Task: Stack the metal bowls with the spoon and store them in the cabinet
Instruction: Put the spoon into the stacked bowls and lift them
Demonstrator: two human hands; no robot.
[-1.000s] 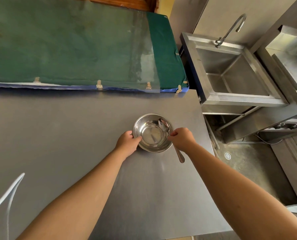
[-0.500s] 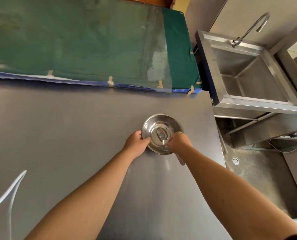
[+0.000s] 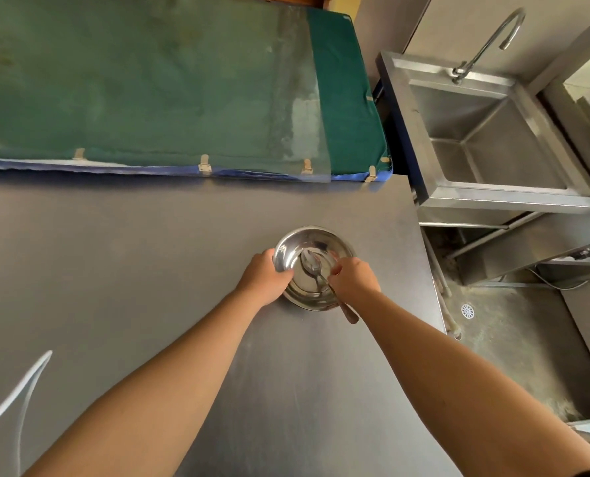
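On the counter (image 3: 149,270) toward two o'clock, the left hand (image 3: 264,277) clamps the bowl (image 3: 312,266) rim at nine o'clock, likely to steady it, while the right hand (image 3: 353,275) pinches the spoon (image 3: 316,270) lying inside.

The bench (image 3: 149,270) is a grey, dull metal top that fills most of the view. A stack of metal bowls (image 3: 312,242) rests on it near its right edge, towards the far side. A spoon (image 3: 316,266) lies in the top bowl, its handle sticking out over the near rim above the bench. At the far edge the bench meets a green pad (image 3: 149,80) with blue trim. The rest of the top is bare.
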